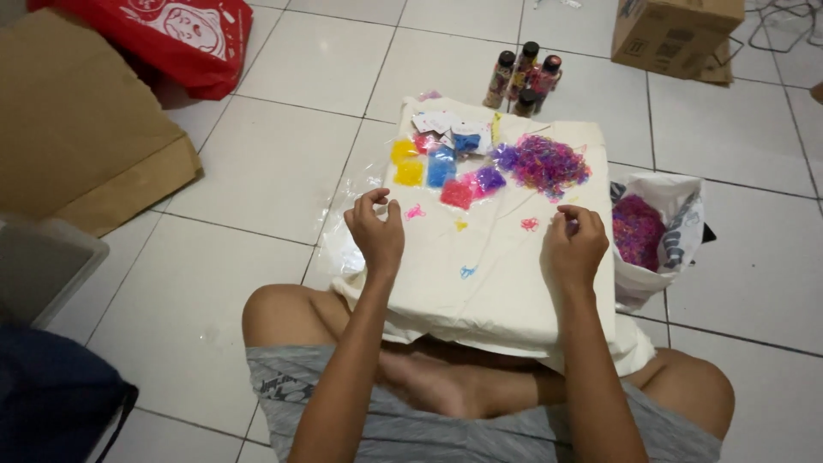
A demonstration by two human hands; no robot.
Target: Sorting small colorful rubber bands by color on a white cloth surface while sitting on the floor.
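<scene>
Person sat cross-legged on a tiled floor (257,171) with a cloth-covered board (506,291) across the lap. Left hand (375,230) rested on the cloth's left part, fingers curled in with tips pinched together; too small to tell if it had anything. Right hand (574,244) sat on the right part, loosely fisted, also unclear if it held anything. Between and just ahead of the hands lay loose bands: a pink one (415,211), a yellow one (461,225), another pink (530,225), a blue one (467,272) nearer the body. Further out, small clear packets (441,167) held bands sorted by colour: yellow, blue, pink, purple. Beside them on the right, an unsorted pink-purple pile (547,163) lay straight on the cloth. Clear plastic sheet (351,201) hung off the left edge. On the floor at right, an open white bag (660,240) held more pink-purple bands. Beyond the cloth stood four capped bottles (523,77) with mixed coloured contents. Cardboard box (673,34) top right, red bag (171,39) and brown paper bag (77,129) top left.
</scene>
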